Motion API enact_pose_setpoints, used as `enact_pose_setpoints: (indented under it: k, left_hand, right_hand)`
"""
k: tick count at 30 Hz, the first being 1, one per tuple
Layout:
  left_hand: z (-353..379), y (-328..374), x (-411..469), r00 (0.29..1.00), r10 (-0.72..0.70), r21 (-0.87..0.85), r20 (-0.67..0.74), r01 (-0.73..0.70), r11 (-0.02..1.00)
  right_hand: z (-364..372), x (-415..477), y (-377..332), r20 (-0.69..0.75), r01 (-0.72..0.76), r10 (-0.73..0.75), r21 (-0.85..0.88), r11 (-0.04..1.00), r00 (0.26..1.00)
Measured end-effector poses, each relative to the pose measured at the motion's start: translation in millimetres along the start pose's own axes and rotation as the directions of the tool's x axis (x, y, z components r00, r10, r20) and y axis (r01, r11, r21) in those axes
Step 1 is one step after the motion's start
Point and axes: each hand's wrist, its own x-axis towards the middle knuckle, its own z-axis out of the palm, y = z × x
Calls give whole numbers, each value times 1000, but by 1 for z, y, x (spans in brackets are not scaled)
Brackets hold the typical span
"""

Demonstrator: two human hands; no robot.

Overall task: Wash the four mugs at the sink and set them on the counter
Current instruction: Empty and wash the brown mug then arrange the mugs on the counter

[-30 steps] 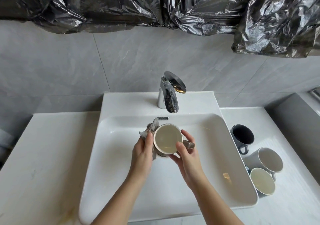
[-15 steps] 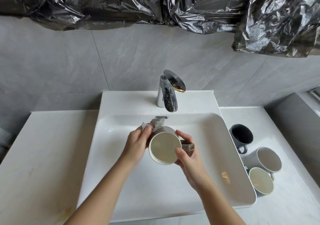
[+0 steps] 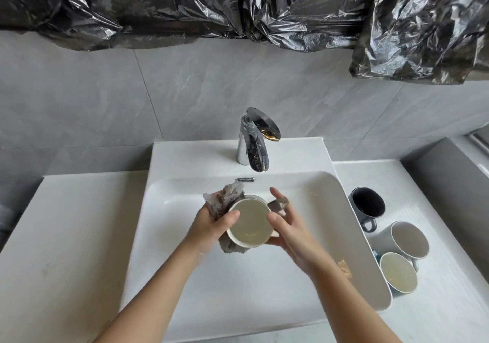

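A cream mug [image 3: 250, 223] is held over the white sink [image 3: 169, 237], below the tap [image 3: 255, 141], with its mouth tilted up toward the camera. The left hand [image 3: 211, 223] is closed around the mug's left side, pressing a grey rag [image 3: 225, 202] against its wall, thumb on the rim. The right hand [image 3: 288, 226] grips the right side by the handle, fingers curled behind. 3 more mugs stand on the table [image 3: 449, 303] to the right: a dark mug [image 3: 367, 206], a grey mug [image 3: 407, 239] and a pale mug [image 3: 398, 276].
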Motion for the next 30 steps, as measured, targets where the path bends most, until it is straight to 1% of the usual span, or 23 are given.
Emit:
enact_pose_setpoints:
  k: [2, 4, 5, 7, 9, 11, 12, 13, 14, 15, 17, 18, 19, 21, 23, 25, 28, 30]
  left_hand:
    - [10, -13, -5, 995, -11, -71, -99, 4, 997]
    - [17, -26, -9, 973, -23, -82, -232, 4, 997]
    - [21, -31, -11, 964, -32, -93, -263, 7, 996]
    - [25, -39, -14, 959, -44, -104, -281, 15, 994]
    - [22, -39, -16, 955, -12, -20, -298, 7, 1000]
    - [15, -38, -16, 953, 122, 151, -276, -82, 985]
    - [11, -36, -16, 950, 190, 238, -249, -130, 962]
    - [6, -34, -15, 948, 232, 314, -218, -157, 936]
    - [1, -34, -14, 954, 238, 357, -182, -162, 920]
    - [-4, -36, -12, 967, 209, 364, -145, -144, 920]
    - [-7, -31, -10, 989, 114, 308, -92, -81, 948]
    - [-7, -29, -9, 993, 100, 283, -68, -77, 956]
    - [-6, -27, -11, 993, 114, 273, -41, -99, 957]
    - [0, -19, -13, 979, 205, 317, 7, -196, 928]
    - [4, -16, -12, 979, 202, 322, 2, -192, 927]
    - [2, -15, -7, 981, 192, 340, -14, -176, 924]
    - [1, -14, -5, 981, 191, 405, 36, -190, 894]
    - [5, -9, -8, 978, 201, 372, 62, -209, 905]
  right_hand:
    - [7, -3, 12, -39, -35, 39, 88, 995, 998]
    - [12, -7, 19, -52, -44, 52, 138, 989, 997]
    - [13, -8, 22, -52, -34, 42, 147, 989, 998]
    - [14, -11, 24, -38, -16, 23, 162, 987, 999]
    - [13, -11, 23, -42, -15, 22, 161, 987, 999]
    - [10, -9, 23, -73, -25, 35, 138, 990, 997]
    - [9, -8, 23, -87, -33, 44, 124, 992, 995]
    - [7, -8, 23, -92, -34, 45, 111, 993, 995]
    - [7, -8, 24, -88, -32, 41, 100, 995, 995]
    - [6, -9, 24, -83, -29, 36, 89, 996, 996]
    - [6, -12, 23, -79, -23, 28, 62, 998, 997]
    - [6, -12, 22, -80, -19, 23, 53, 998, 997]
    - [5, -12, 21, -85, -14, 18, 46, 999, 996]
    - [3, -10, 18, -99, -13, 16, 24, 1000, 995]
    - [0, -11, 17, -102, -16, 16, 2, 1000, 995]
    - [-1, -12, 14, -61, -6, 3, -45, 999, 998]
    - [-4, -10, 11, -53, -14, 8, -99, 995, 999]
    - [-6, -7, 9, -60, -23, 16, -113, 993, 998]
